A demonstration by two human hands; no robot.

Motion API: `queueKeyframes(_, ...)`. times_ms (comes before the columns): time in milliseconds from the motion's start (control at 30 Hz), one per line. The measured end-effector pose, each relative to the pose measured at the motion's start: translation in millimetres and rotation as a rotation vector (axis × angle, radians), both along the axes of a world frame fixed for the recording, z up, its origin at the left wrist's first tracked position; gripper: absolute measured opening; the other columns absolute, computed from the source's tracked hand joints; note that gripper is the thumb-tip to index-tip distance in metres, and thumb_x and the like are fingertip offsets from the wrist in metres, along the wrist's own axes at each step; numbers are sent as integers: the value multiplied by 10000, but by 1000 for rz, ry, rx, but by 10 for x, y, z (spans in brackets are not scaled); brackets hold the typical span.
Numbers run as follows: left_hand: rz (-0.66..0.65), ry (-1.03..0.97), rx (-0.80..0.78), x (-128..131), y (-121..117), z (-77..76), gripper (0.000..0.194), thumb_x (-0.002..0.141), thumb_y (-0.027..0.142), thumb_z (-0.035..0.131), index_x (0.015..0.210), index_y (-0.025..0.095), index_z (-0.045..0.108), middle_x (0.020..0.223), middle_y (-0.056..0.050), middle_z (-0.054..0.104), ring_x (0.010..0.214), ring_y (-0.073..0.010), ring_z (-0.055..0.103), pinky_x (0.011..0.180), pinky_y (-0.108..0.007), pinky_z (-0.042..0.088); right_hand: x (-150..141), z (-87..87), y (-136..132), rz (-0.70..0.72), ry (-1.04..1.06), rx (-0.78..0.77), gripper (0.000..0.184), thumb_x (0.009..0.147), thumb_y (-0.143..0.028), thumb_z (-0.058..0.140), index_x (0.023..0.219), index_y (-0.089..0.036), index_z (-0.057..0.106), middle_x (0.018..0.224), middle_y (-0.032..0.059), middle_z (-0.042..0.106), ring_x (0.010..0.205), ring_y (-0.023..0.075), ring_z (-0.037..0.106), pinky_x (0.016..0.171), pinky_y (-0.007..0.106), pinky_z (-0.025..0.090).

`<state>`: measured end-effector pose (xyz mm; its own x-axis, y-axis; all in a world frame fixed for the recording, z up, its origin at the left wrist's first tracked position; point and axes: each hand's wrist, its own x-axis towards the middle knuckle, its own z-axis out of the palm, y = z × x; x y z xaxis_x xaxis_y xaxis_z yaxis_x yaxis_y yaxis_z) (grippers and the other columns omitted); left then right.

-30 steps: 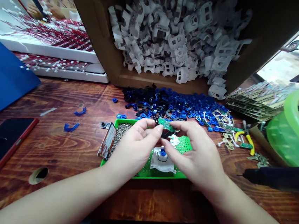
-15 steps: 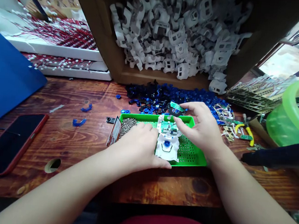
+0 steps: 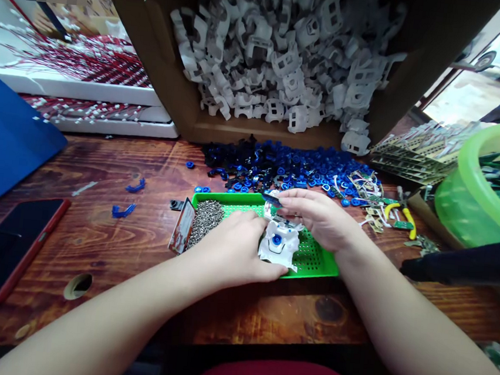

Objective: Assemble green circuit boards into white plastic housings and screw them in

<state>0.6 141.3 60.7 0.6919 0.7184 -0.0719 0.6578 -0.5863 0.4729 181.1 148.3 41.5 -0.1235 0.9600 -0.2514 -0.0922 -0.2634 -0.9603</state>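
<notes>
My left hand [image 3: 238,242] is closed on the left side of a white plastic housing [image 3: 286,255], thumb along its near edge. A round blue button [image 3: 276,239] sits in the housing's near half. Just above the far half, my right hand [image 3: 320,215] pinches a small dark part [image 3: 270,199], seen nearly edge-on and tilted. Those fingers hide most of the far half, and whether the part touches it I cannot tell. Beneath both hands is a green perforated basket [image 3: 330,271], with many small metal screws [image 3: 206,221] heaped at its left end.
Blue and black plastic parts [image 3: 256,161] are piled behind the basket. A cardboard box [image 3: 189,125] of white housings stands at the back. To the right are yellow-handled pliers [image 3: 410,220], a dark tool [image 3: 455,263] and a green tub [image 3: 453,189]. A phone [image 3: 0,258] lies left.
My right hand has brought the dark part down and left over the housing's far half, turning it nearly edge-on. My left hand keeps its grip. The whole view has shifted slightly.
</notes>
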Motion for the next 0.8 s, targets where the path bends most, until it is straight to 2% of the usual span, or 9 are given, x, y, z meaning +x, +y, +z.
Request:
queueKeyframes(100,47,-109,-132,-10,-22,58,381,689,506,623,934,218,590,883,-66,656,808,-284,595,688,-363,420,-4,29,-18,-19,103,-24,346,657,-385,703,915,-163,643,944,50,649,788,125,612,750,273,488)
queueKeyframes(167,122,-203,-283,-25,-45,98,453,676,479,657,1031,229,528,924,-48,651,790,-254,606,655,-335,426,-14,82,-54,-64,186,-10,327,658,-384,697,911,-183,642,944,26,650,784,107,610,755,253,491)
queueKeyframes(300,241,-383,-695,-21,-95,139,656,681,358,698,1203,217,326,954,-46,633,841,-227,623,694,-323,455,-31,222,-152,-153,389,64,317,627,-357,741,891,-211,643,843,-17,636,730,74,594,714,199,489)
queueKeyframes(400,299,-581,-945,26,-130,141,735,677,257,716,1239,207,245,991,-63,629,929,-223,622,789,-344,453,-31,289,-214,-155,401,166,323,632,-334,758,910,-223,636,821,-21,617,697,60,575,664,174,483)
queueKeyframes(500,280,-772,-1116,73,-161,128,794,637,205,754,1256,210,257,985,-63,637,938,-222,628,844,-363,442,-40,299,-267,-149,309,308,289,699,-315,722,962,-251,619,870,-19,604,727,61,570,665,174,493)
queueKeyframes(600,223,-901,-1154,92,-181,84,746,612,190,778,1224,207,352,985,-63,638,903,-222,635,828,-359,450,-76,276,-331,-181,120,493,294,747,-309,684,1020,-270,582,956,-6,583,769,77,562,668,192,513)
queueKeyframes(700,133,-1048,-1230,99,-188,17,699,614,199,780,1195,210,394,1047,-77,633,893,-224,642,800,-344,468,-107,250,-382,-276,-153,703,336,764,-302,660,1075,-260,540,1027,23,553,796,96,552,678,222,527)
queueKeyframes(800,87,-1189,-1331,111,-186,-26,626,649,212,739,1193,201,429,1127,-95,612,943,-240,632,806,-338,475,-73,230,-371,-430,-445,942,393,745,-268,662,1113,-238,527,1046,56,529,896,149,546,762,299,521)
